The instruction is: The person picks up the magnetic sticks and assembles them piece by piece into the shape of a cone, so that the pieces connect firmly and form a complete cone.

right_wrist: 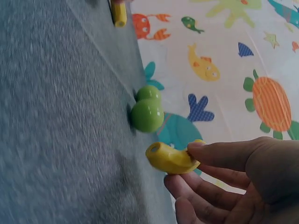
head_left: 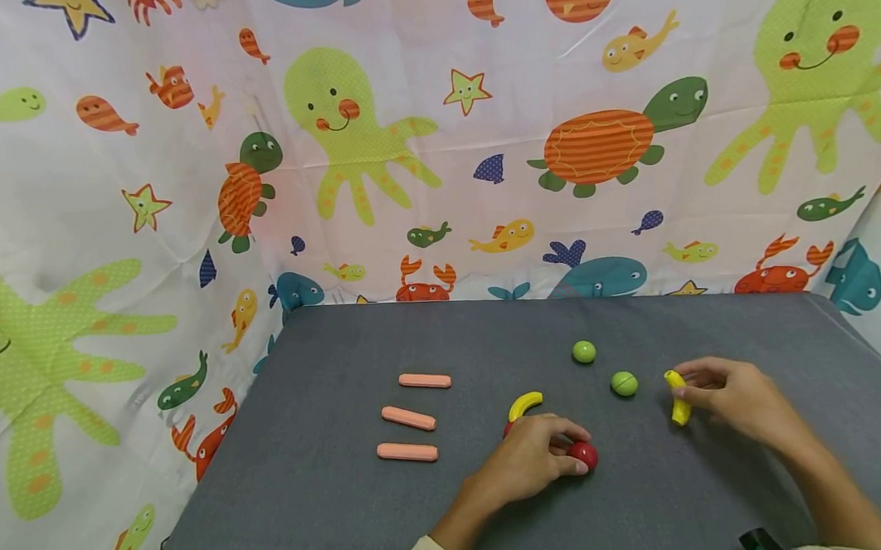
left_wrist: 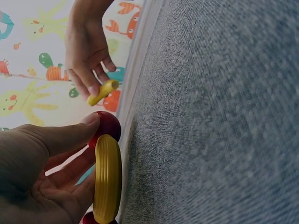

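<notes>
My left hand [head_left: 528, 461] pinches a shiny red ball [head_left: 583, 457] between thumb and fingers. Just beyond that hand a yellow toy banana [head_left: 525, 405] lies on the grey table, with a second red ball [left_wrist: 89, 218] beside it, mostly hidden by the hand in the head view. To the right, my right hand [head_left: 734, 397] holds another yellow toy banana [head_left: 679, 398] at its side, between thumb and fingers; the right wrist view shows its end [right_wrist: 154, 148] pointing away from the palm. Two green balls [head_left: 624, 383] [right_wrist: 148, 94] rest left of this hand.
Three pink sausage-like sticks [head_left: 407, 452] lie in a loose column on the left of the grey table [head_left: 310, 498]. A curtain [head_left: 419, 160] printed with sea animals hangs behind the table and along its left side. Something dark [head_left: 761, 542] shows by the right forearm.
</notes>
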`<state>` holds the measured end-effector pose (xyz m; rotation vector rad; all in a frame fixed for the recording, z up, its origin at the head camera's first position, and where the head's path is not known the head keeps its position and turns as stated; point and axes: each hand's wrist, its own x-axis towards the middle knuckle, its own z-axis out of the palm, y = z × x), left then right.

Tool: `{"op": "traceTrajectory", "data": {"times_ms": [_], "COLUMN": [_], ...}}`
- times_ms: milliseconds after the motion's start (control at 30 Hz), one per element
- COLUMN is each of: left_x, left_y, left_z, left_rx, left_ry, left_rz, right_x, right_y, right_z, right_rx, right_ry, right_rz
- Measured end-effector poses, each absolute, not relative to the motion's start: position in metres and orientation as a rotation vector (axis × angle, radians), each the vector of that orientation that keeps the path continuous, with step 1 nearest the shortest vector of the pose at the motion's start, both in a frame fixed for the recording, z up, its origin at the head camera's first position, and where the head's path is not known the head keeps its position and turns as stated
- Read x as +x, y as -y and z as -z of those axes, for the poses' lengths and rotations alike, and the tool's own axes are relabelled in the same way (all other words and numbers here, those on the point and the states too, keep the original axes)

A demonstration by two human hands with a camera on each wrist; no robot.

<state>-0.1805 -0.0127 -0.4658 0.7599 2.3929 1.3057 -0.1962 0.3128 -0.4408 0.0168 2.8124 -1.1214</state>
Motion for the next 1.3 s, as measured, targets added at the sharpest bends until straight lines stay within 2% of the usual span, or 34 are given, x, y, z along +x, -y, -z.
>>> {"op": "traceTrajectory", "data": {"times_ms": [733, 1300], "left_x": [-0.18, -0.179], "left_y": [0.011, 0.009], "left_z": [0.468, 0.471], "left_rx": [0.766, 0.823], "left_ry": [-2.383, -2.413], "left_rz": [-1.285, -1.26], "right_x": [-0.186, -0.182], "right_y": [-0.253, -0.233], "right_z": [0.454, 0.463], "right_rx": [-0.143, -0.193], "right_ry": [-2.589, -2.44], "right_rz": [1.412, 1.542]}}
